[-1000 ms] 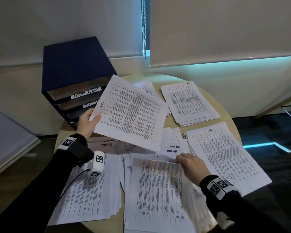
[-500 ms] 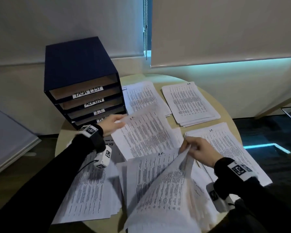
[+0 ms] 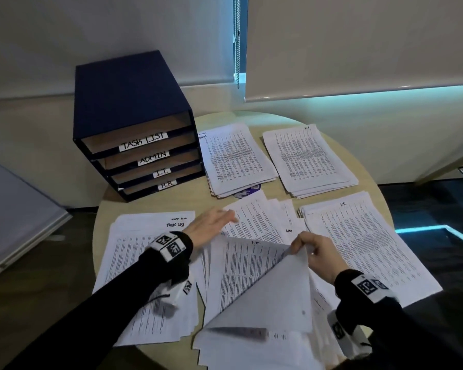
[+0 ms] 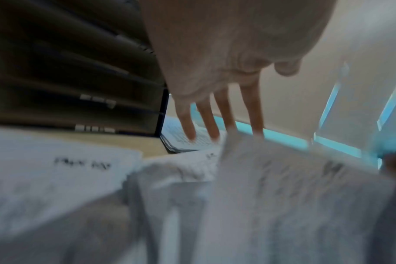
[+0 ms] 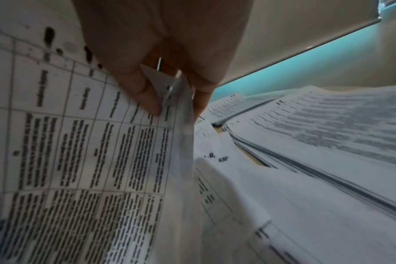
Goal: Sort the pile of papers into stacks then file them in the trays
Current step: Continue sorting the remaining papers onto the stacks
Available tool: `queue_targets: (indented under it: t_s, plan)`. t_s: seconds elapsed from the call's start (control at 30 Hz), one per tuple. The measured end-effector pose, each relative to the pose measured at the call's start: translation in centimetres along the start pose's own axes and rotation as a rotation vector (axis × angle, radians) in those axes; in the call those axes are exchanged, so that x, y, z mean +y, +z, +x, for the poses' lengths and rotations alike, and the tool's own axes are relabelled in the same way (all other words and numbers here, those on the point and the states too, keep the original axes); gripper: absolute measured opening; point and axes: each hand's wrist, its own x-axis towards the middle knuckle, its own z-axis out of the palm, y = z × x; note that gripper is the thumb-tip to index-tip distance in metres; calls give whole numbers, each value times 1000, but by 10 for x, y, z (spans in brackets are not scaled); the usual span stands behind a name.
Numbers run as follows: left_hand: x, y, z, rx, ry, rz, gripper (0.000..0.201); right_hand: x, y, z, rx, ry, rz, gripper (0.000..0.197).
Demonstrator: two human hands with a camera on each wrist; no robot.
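Since the earlier frame, the left hand (image 3: 207,225) had laid its printed white sheet (image 3: 254,222) in front of the dark blue four-tray paper organiser (image 3: 134,124), fingers flat and empty, while the right hand (image 3: 314,253) pinched a lifted page corner (image 3: 296,252) nearer the person.

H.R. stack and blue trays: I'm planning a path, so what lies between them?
Head view: another paper stack lies between the H.R. stack and the blue trays.
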Motion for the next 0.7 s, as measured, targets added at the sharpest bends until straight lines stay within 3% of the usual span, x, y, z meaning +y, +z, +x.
queue_targets:
  t_s: [0.07, 0.2, 0.33, 0.5, 0.63, 0.7]
  plan:
    - [5, 7, -12, -80, 61, -31, 55, 3, 0, -2, 8, -7, -25, 35]
    - [10, 21, -28, -11, 254, 381, 20, 10, 1, -4, 37, -104, -184, 29]
    - [-1, 40, -35, -37, 407, 405, 12, 20, 8, -10, 2, -112, -239, 43]
    - [2, 40, -27, -61, 339, 277, 13, 24, 11, -12, -14, -32, -210, 45]
    - [1, 33, -12, -38, 117, 44, 11, 24, 6, -6, -38, 93, -64, 29]
    - [3, 31, -4, -32, -11, -17, 20, 23, 3, -1, -60, 130, 13, 25]
